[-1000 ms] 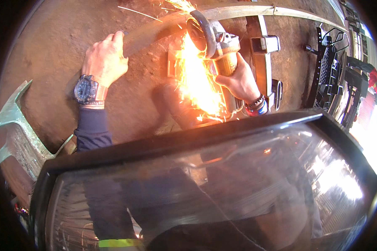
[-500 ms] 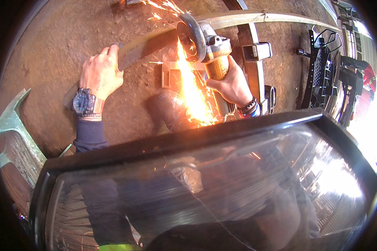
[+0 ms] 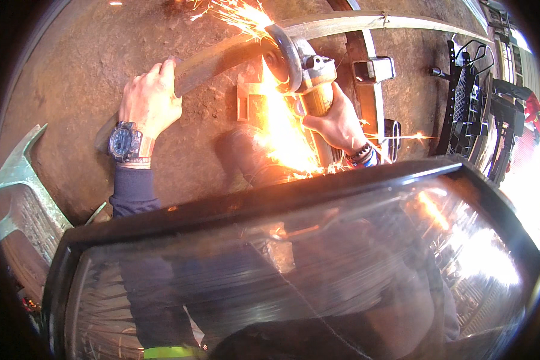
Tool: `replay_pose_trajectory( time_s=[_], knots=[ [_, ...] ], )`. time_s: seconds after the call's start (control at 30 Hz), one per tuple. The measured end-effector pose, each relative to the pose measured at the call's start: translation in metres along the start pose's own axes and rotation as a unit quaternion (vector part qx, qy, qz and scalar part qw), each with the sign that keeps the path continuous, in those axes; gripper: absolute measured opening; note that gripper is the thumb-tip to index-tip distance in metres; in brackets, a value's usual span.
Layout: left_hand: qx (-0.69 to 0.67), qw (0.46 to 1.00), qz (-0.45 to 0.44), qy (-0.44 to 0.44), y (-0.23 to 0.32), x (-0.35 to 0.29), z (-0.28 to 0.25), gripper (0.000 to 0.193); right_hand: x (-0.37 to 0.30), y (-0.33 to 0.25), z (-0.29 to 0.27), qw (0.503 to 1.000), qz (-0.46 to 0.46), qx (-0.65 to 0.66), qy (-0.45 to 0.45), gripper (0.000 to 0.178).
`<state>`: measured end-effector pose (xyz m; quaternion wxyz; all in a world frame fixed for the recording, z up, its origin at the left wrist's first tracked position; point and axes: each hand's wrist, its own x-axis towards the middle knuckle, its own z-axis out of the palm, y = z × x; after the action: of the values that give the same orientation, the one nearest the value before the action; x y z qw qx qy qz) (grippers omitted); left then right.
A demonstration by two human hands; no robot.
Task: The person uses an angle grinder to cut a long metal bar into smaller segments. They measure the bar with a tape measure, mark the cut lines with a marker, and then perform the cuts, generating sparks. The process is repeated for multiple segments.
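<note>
My right hand is wrapped round the yellow body of an angle grinder. Its disc and dark guard meet a long metal bar that runs across the upper middle, and bright sparks pour from the contact toward me, with more flying off at the top. My left hand, with a dark watch at the wrist, grips the bar's left part. Glare hides the exact spot where the disc touches the metal.
A scratched clear visor with a black frame fills the lower view. Below the bar lie a small rectangular metal piece and a crossing steel frame. A pale green plastic chair stands left; a black grille-like metal part lies right, with a person's red sleeve beyond.
The spark stream has grown brighter and wider, with sparks now reaching past my right wrist. The whole scene has shifted slightly right; both hands keep their holds.
</note>
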<state>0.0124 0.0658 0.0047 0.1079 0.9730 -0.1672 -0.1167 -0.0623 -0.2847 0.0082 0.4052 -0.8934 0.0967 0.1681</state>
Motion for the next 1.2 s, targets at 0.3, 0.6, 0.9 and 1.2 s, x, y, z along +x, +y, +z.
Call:
replay_pose_trajectory(
  time_s=[0.3, 0.6, 0.9, 1.2],
  knots=[
    [0.019, 1.000, -0.005, -0.012, -0.0006, -0.0004, -0.0015, 0.052, 0.0011, 0.0047, 0.0030, 1.000, -0.014, 0.026, -0.001, 0.065],
    [0.021, 1.000, 0.002, 0.003, -0.0042, -0.0014, 0.0046, 0.056, 0.0017, 0.0033, 0.0041, 1.000, -0.009, 0.027, 0.001, 0.065],
    [0.021, 1.000, -0.002, -0.018, -0.0029, -0.0004, 0.0010, 0.058, 0.0017, -0.0001, 0.0040, 1.000, -0.009, 0.016, 0.004, 0.065],
    [0.022, 1.000, -0.005, -0.014, -0.0006, -0.0018, -0.0008, 0.058, 0.0053, 0.0074, 0.0059, 1.000, -0.019, 0.023, 0.007, 0.066]
  ],
)
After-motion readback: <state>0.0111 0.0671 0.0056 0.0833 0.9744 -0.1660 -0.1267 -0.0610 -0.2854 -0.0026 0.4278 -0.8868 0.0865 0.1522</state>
